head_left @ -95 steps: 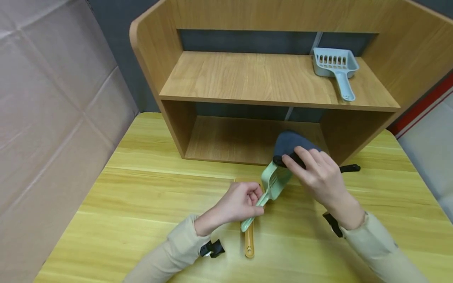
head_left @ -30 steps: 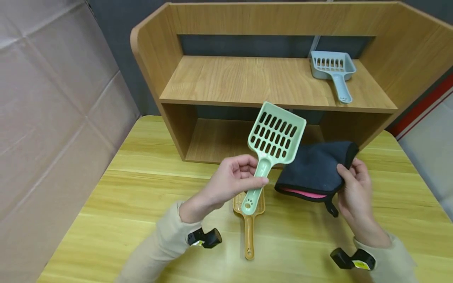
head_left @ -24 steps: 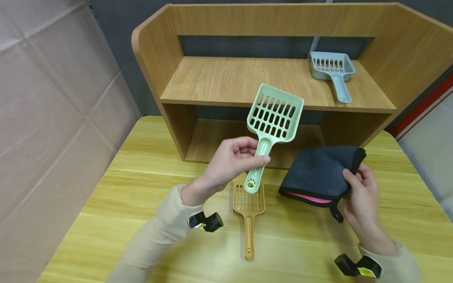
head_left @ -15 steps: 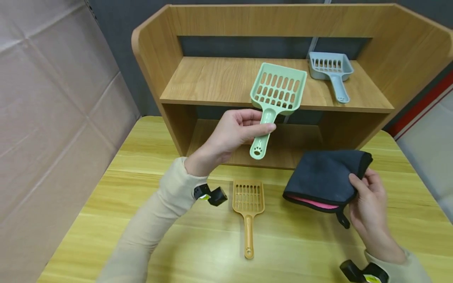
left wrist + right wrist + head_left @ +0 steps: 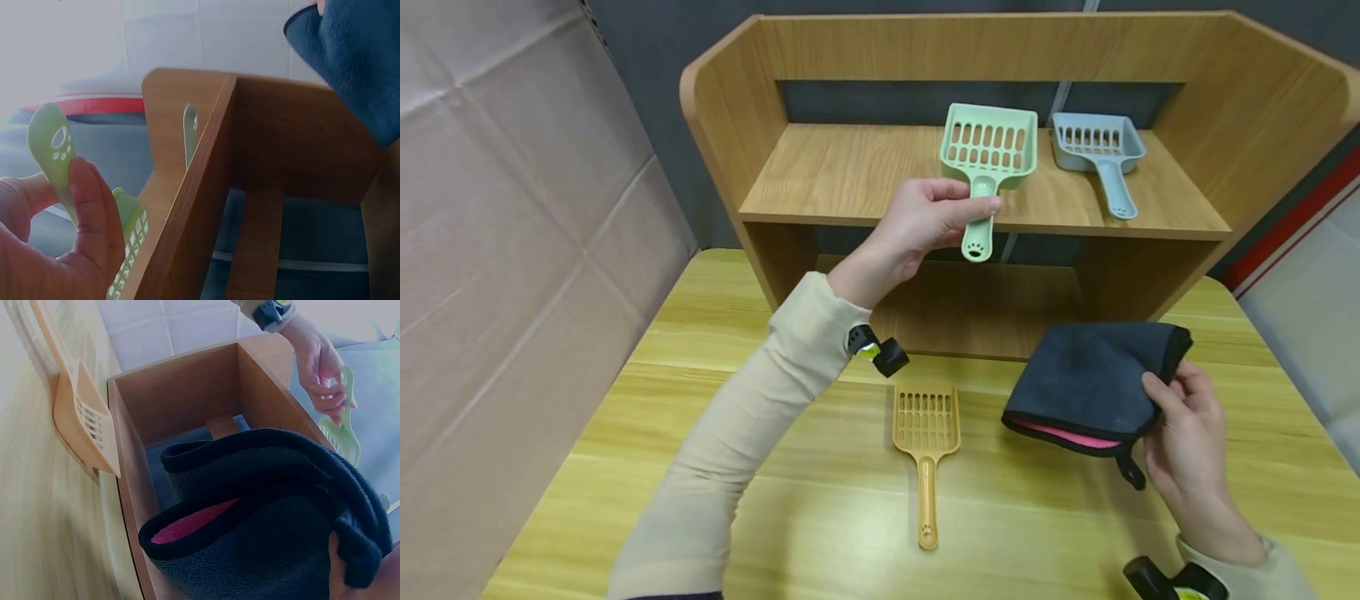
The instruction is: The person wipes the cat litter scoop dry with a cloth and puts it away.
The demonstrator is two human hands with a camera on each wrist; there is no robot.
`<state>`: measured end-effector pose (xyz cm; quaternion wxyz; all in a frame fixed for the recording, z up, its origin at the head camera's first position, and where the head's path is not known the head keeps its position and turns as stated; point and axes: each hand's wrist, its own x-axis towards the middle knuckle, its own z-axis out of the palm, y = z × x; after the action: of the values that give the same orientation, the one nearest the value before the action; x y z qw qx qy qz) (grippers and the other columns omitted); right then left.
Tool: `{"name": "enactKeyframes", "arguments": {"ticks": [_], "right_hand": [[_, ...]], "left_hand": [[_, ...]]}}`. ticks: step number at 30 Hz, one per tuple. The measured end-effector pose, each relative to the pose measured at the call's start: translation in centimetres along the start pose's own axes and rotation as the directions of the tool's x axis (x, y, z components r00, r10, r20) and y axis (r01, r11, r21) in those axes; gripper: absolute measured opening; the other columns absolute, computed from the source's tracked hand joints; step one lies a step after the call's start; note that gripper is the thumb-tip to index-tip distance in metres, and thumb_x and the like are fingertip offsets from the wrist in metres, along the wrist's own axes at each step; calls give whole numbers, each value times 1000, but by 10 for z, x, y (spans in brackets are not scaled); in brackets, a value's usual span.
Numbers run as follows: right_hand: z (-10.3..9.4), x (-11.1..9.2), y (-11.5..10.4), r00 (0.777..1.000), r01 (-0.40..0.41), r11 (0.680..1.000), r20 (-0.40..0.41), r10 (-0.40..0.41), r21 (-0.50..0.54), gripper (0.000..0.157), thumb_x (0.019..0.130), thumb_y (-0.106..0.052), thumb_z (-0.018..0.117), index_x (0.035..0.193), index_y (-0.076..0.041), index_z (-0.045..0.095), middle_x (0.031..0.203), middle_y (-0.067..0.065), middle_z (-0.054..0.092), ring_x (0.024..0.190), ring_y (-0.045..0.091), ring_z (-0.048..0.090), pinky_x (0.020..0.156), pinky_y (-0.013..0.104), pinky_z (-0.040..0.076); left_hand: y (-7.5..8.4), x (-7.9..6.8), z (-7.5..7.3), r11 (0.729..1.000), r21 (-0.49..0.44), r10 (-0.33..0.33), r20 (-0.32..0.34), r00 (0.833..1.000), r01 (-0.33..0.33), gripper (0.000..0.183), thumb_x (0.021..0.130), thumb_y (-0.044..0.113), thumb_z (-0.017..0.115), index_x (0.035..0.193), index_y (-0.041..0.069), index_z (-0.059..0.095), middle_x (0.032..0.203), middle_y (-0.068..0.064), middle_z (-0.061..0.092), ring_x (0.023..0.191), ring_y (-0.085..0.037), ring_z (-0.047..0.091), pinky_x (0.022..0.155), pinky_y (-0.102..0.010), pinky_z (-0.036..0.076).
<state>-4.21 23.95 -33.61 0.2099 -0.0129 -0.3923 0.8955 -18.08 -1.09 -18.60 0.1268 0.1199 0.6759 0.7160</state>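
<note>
My left hand [image 5: 921,221] pinches the handle of a green slotted litter scoop [image 5: 988,150], thumb on top. The scoop is held at the upper shelf board [image 5: 857,171], left of a blue litter scoop [image 5: 1097,142] resting there. Whether the green scoop touches the board I cannot tell. My right hand [image 5: 1191,442] grips the right edge of a folded dark grey cloth [image 5: 1086,383] with black trim and a pink inside, held above the table. An orange litter scoop [image 5: 927,421] lies on the table, handle toward me; the right wrist view shows it too.
A two-level wooden shelf unit [image 5: 733,108] stands at the back of the wooden table [image 5: 677,400]. Its lower board [image 5: 985,308] lies behind the cloth. A pale padded wall [image 5: 512,250] runs along the left.
My left hand has lifted the green scoop away from the cloth and up to the upper shelf, its slotted face turned into view. My right hand has moved right and toward me with the cloth.
</note>
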Motion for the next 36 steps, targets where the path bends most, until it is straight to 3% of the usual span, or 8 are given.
{"name": "enactKeyframes", "arguments": {"ticks": [5, 10, 17, 22, 36], "right_hand": [[0, 0, 0, 1000, 8, 1000, 8, -8, -9, 20, 90, 15, 46, 106, 5, 51, 96, 15, 64, 75, 21, 67, 60, 26, 56], [0, -1, 0, 1000, 10, 1000, 16, -10, -9, 19, 90, 16, 46, 105, 6, 51, 95, 15, 64, 75, 21, 67, 60, 26, 56], [-1, -2, 1, 1000, -4, 1000, 17, 4, -12, 20, 89, 16, 46, 104, 5, 52, 94, 14, 65, 74, 21, 66, 59, 25, 55], [-2, -2, 1, 999, -8, 1000, 37, 8, -8, 20, 90, 16, 45, 105, 4, 51, 95, 14, 64, 76, 21, 66, 60, 26, 55], [0, -4, 0, 1000, 1, 1000, 18, -1, -27, 19, 90, 16, 46, 103, 5, 52, 95, 14, 65, 76, 20, 66, 60, 25, 55]], "left_hand": [[9, 17, 3, 997, 45, -62, -52, 997, 64, 18, 83, 14, 72, 91, -1, 66, 73, -1, 60, 61, -7, 55, 62, -19, 51], [17, 33, 9, 989, 83, -110, -103, 989, 119, 14, 81, 15, 74, 81, 3, 66, 70, -3, 62, 54, -8, 53, 53, -15, 47], [20, 49, 14, 983, 89, -146, -169, 975, 163, 21, 78, 13, 77, 69, 6, 59, 65, -1, 60, 47, -8, 52, 45, -16, 41], [19, 56, 15, 971, 100, -194, -202, 960, 217, 19, 77, 16, 78, 72, 8, 62, 63, -1, 62, 45, -9, 52, 42, -20, 39], [18, 72, 25, 954, 145, -212, -294, 932, 263, 22, 74, 13, 80, 84, 6, 62, 74, -4, 65, 45, -9, 51, 42, -16, 43]]}}
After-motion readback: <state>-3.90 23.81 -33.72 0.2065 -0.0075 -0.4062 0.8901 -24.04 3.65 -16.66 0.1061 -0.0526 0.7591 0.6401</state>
